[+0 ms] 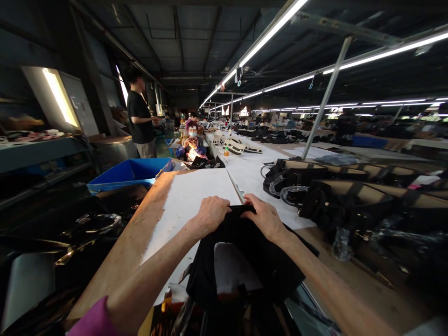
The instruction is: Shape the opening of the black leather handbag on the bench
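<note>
A black fabric piece [252, 261], perhaps a bag, lies on the white-papered worktable [189, 196] right in front of me. My left hand [212, 214] is closed in a fist on its far left edge. My right hand [264, 217] grips the far edge beside it, fingers curled over the fabric. The two hands almost touch. A white sheet [231, 270] shows inside or under the black piece.
A blue plastic bin [129, 172] stands at the table's left. Black bags and beige boxes [350, 196] pile up on the right. Dark bags with plastic wrap [70, 242] fill the left foreground. A seated person [192, 140] and a standing person [140, 116] are farther back.
</note>
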A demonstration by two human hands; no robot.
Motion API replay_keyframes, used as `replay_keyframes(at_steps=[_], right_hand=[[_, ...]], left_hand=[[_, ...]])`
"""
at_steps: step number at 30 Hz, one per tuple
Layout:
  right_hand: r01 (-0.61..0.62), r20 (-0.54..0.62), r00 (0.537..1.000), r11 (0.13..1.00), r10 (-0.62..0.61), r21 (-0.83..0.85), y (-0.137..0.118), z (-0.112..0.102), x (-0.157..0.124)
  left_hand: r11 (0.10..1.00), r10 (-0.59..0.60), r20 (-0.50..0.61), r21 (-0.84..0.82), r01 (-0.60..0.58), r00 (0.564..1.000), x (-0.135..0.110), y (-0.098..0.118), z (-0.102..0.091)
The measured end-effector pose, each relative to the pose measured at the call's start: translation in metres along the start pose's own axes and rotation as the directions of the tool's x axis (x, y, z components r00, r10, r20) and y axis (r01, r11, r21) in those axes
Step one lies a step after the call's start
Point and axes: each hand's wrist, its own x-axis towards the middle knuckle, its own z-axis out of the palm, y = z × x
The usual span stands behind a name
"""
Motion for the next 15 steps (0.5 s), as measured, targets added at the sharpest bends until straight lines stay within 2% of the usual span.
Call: replay_keyframes(at_steps=[3, 6, 15], right_hand=[[0.029, 0.074, 0.997, 0.999, -0.027, -0.027, 0.0013, -0.0057, 0.0013], [0.073, 0.095, 0.993, 0.996, -0.069, -0.041, -0.0013, -0.0067, 0.0035], [0.108, 0.018, 0.994, 0.985, -0.107, -0.138, -0.0024, 0.0014, 0.0065]], left_hand=[[1.0, 0.022, 0.002, -0.008, -0.022, 1.0, 0.0007, -0.002, -0.0004], [0.998, 0.052, -0.002, -0.019, -0.052, 0.999, 0.0018, -0.0043, -0.0006], [0.996, 0.092, 0.001, 0.007, -0.092, 0.996, 0.0057, -0.0081, 0.003]])
